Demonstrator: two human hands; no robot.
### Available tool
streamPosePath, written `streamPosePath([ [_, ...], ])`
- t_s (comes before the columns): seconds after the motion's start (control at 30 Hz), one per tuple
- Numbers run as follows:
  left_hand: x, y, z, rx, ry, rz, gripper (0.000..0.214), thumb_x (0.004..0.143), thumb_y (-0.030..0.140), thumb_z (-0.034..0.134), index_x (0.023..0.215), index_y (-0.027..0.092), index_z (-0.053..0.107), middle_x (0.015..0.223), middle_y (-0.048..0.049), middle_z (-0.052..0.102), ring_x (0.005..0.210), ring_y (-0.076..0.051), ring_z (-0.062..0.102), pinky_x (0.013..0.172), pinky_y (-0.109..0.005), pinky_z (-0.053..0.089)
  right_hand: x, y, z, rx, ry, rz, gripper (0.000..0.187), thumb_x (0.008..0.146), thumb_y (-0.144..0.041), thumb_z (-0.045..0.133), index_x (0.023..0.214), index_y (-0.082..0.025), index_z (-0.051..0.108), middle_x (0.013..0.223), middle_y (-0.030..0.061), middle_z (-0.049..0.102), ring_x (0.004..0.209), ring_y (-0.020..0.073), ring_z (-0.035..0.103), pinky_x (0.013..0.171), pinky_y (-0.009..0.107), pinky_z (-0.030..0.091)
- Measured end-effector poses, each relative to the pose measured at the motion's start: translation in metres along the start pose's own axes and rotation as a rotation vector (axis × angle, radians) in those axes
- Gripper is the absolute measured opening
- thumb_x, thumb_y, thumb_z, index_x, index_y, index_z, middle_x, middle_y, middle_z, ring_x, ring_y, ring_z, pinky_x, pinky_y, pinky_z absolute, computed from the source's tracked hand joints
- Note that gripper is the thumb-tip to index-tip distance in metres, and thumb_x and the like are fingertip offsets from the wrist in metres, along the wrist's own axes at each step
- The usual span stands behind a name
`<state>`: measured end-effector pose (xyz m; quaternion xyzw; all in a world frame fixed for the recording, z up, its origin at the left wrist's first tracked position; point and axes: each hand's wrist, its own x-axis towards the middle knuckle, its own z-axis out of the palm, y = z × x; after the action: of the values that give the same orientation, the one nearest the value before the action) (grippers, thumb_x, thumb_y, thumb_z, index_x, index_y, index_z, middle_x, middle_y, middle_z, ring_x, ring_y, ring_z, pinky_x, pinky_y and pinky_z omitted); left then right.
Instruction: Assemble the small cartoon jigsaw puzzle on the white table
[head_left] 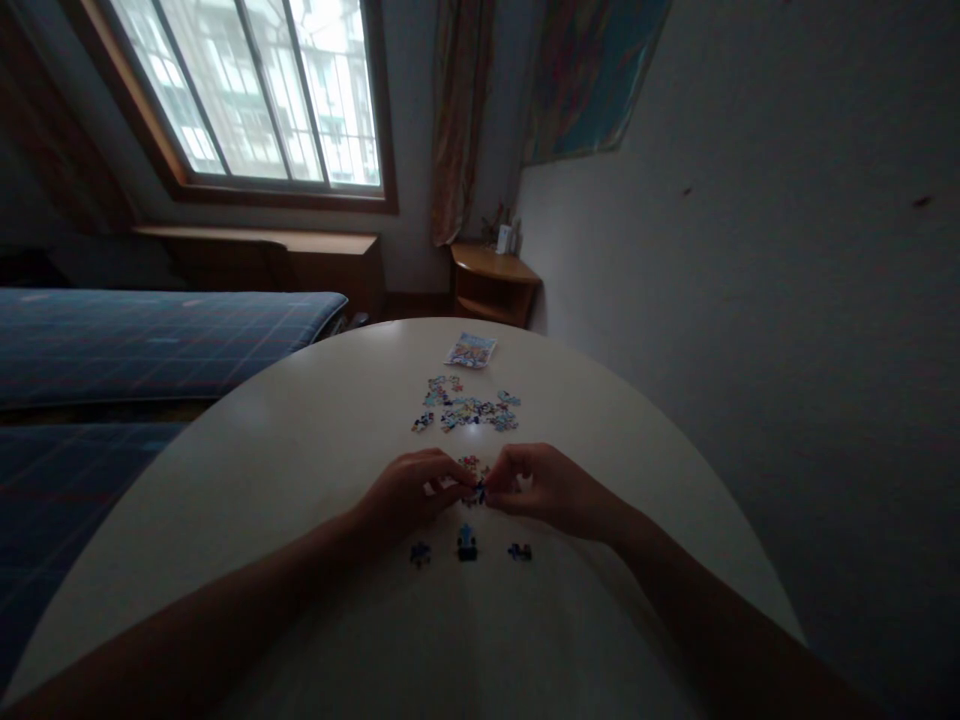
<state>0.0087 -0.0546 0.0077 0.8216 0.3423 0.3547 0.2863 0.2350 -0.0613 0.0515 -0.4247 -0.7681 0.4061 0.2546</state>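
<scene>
My left hand [409, 492] and my right hand [544, 488] meet fingertip to fingertip over the white round table [300, 470]. Both are pinched on small jigsaw pieces [475, 490] held between them, with a few more coloured pieces just behind the fingers. Three loose dark blue pieces lie in a row just in front of my hands: one on the left [420, 553], one in the middle [466, 543], one on the right [519, 551]. Farther back lies a scatter of several loose pieces [466, 408].
A small printed picture card [471, 350] lies near the table's far edge. A bed with a blue checked cover [150, 340] stands to the left. A wooden corner shelf [495, 280] and a window [262, 90] are behind; a grey wall runs along the right.
</scene>
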Motion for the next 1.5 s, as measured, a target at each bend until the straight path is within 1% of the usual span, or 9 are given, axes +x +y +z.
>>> streamPosePath([
  [0.17, 0.0003, 0.0031, 0.001, 0.04, -0.001, -0.036, 0.012, 0.088, 0.024, 0.062, 0.091, 0.019, 0.072, 0.082, -0.0042, 0.069, 0.063, -0.011, 0.062, 0.06, -0.021, 0.051, 0.0001, 0.0007, 0.0005, 0.009, -0.006, 0.0, 0.012, 0.074, -0.026, 0.075, 0.08, -0.018, 0.069, 0.078, 0.0016, 0.072, 0.071, 0.014, 0.064, 0.065, 0.026, 0.049],
  [0.37, 0.0004, 0.002, 0.0017, 0.069, 0.012, -0.042, 0.013, 0.089, 0.026, 0.06, 0.091, 0.019, 0.071, 0.083, -0.0039, 0.069, 0.063, -0.011, 0.062, 0.061, -0.021, 0.051, 0.0001, -0.0027, 0.0001, 0.015, -0.007, -0.011, 0.013, 0.075, -0.027, 0.075, 0.081, -0.018, 0.069, 0.079, 0.0019, 0.072, 0.073, 0.0144, 0.064, 0.067, 0.026, 0.049],
  [0.6, -0.0002, 0.0, 0.0017, 0.097, 0.031, -0.04, 0.01, 0.088, 0.024, 0.062, 0.091, 0.019, 0.07, 0.083, -0.0035, 0.07, 0.064, -0.011, 0.062, 0.061, -0.021, 0.051, 0.0007, -0.0014, 0.0005, 0.005, 0.003, -0.032, 0.013, 0.073, -0.025, 0.076, 0.082, -0.018, 0.068, 0.08, 0.0013, 0.071, 0.073, 0.0141, 0.064, 0.068, 0.026, 0.049],
  [0.9, 0.0003, 0.0038, 0.0009, 0.067, 0.052, -0.027, 0.01, 0.089, 0.024, 0.062, 0.089, 0.018, 0.07, 0.083, -0.0038, 0.07, 0.063, -0.011, 0.062, 0.059, -0.021, 0.051, 0.0, -0.0039, -0.0007, -0.017, 0.016, -0.04, 0.014, 0.075, -0.026, 0.076, 0.084, -0.018, 0.068, 0.081, 0.0015, 0.072, 0.073, 0.014, 0.064, 0.067, 0.026, 0.048],
  [1.1, -0.0003, 0.0023, 0.0015, 0.049, 0.058, -0.027, 0.011, 0.089, 0.024, 0.061, 0.089, 0.017, 0.07, 0.084, -0.0041, 0.07, 0.063, -0.011, 0.063, 0.059, -0.02, 0.051, 0.001, -0.0048, -0.0004, -0.017, 0.022, -0.032, 0.014, 0.075, -0.026, 0.075, 0.083, -0.018, 0.068, 0.08, 0.0016, 0.071, 0.073, 0.0139, 0.063, 0.067, 0.026, 0.047],
  [1.23, -0.0003, 0.0005, 0.0021, 0.061, 0.07, -0.01, 0.011, 0.09, 0.024, 0.061, 0.089, 0.017, 0.07, 0.084, -0.0043, 0.071, 0.065, -0.011, 0.063, 0.06, -0.021, 0.052, 0.0013, -0.0045, 0.0002, -0.008, 0.013, -0.017, 0.017, 0.074, -0.029, 0.076, 0.083, -0.017, 0.068, 0.08, 0.002, 0.071, 0.073, 0.0145, 0.063, 0.068, 0.026, 0.047],
  [1.5, 0.0001, 0.0002, 0.002, 0.063, 0.057, -0.016, 0.013, 0.091, 0.025, 0.059, 0.091, 0.018, 0.07, 0.086, -0.0044, 0.071, 0.066, -0.012, 0.064, 0.062, -0.022, 0.053, 0.0007, -0.004, -0.0001, -0.019, 0.024, -0.026, 0.017, 0.075, -0.029, 0.076, 0.083, -0.017, 0.068, 0.08, 0.0019, 0.071, 0.074, 0.0142, 0.063, 0.067, 0.026, 0.046],
])
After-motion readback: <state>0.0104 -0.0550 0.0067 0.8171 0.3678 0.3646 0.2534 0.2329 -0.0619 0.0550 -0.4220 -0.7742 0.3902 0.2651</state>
